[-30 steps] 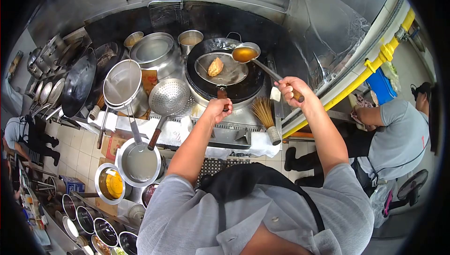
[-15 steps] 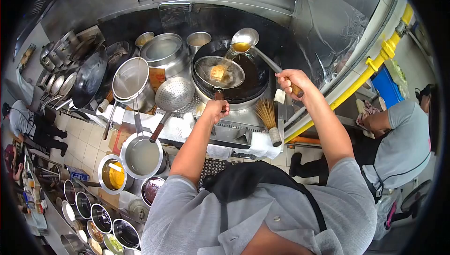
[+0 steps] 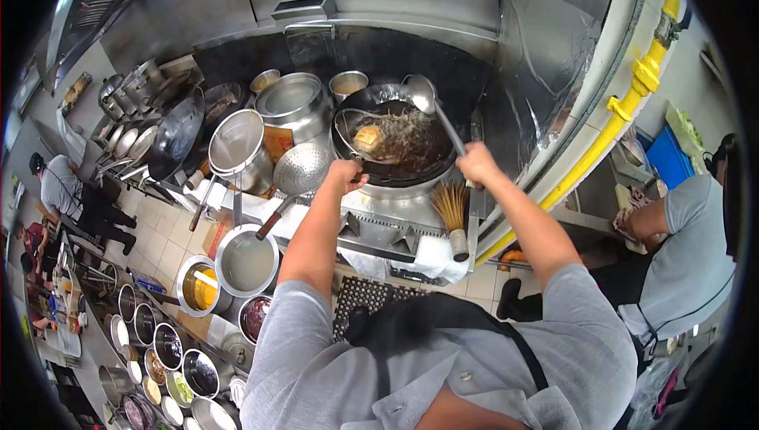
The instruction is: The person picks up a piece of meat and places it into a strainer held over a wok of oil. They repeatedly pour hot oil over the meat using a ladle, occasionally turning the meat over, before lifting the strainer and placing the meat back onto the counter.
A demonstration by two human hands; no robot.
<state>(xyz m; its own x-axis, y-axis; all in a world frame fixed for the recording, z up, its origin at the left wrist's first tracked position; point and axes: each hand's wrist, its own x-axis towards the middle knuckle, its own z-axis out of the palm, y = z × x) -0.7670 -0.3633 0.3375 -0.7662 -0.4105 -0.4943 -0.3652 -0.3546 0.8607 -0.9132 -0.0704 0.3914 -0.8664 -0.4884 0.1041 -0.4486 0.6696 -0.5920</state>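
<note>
My left hand (image 3: 348, 176) is closed around the handle of a wire strainer (image 3: 346, 131). A golden-brown fried piece of food (image 3: 367, 138) rests in that strainer, low in a large dark wok (image 3: 457, 141). Dark oil (image 3: 415, 145) bubbles around and beside the piece. My right hand (image 3: 479, 164) grips the handle of a metal ladle (image 3: 422, 95), whose bowl is over the wok's far right side. Whether liquid remains in the ladle is hard to see. A bamboo brush (image 3: 451, 209) stands below my right hand, at the stove's front.
Left of the wok are a perforated skimmer (image 3: 303, 167), a lidded pot (image 3: 292, 96) and a mesh strainer on a pot (image 3: 236, 142). Bowls of sauces (image 3: 168, 345) line the lower left. A co-worker (image 3: 686, 232) works at right, beside a yellow pipe (image 3: 589, 163); others stand far left.
The strainer with the fried piece has gone down into the wok, where the oil now bubbles. The ladle no longer pours yellow liquid over it. The camera view has shifted.
</note>
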